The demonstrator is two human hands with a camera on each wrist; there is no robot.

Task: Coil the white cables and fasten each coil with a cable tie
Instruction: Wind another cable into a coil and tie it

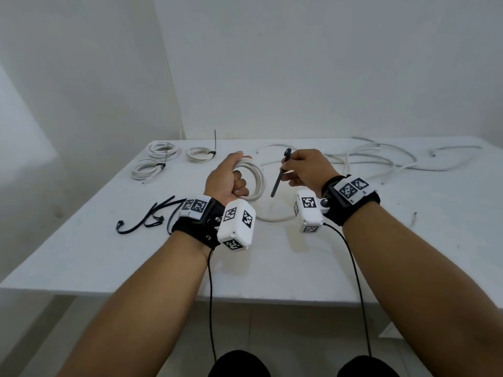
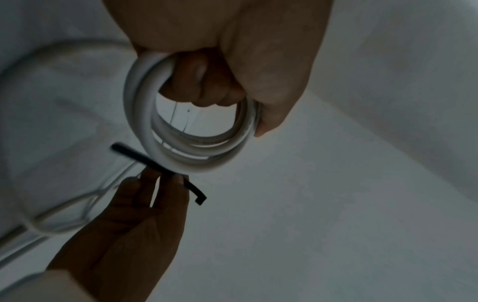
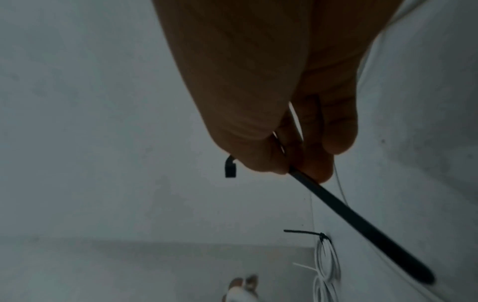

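Observation:
My left hand (image 1: 230, 176) grips a coil of white cable (image 1: 254, 180) above the table, fingers curled through the ring; the left wrist view shows the coil (image 2: 186, 147) wrapped round my fingers (image 2: 207, 85). My right hand (image 1: 304, 165) pinches a black cable tie (image 1: 280, 174) between thumb and fingers, just right of the coil and apart from it. The tie's head end points up and its tail hangs down. In the right wrist view the tie (image 3: 362, 222) runs out from my fingertips (image 3: 310, 167).
Three tied coils (image 1: 200, 154) lie at the table's back left. Spare black ties (image 1: 152, 217) lie at the left by my wrist. Loose white cables (image 1: 381, 159) sprawl over the back right. The white table (image 1: 109, 254) stands against a white wall.

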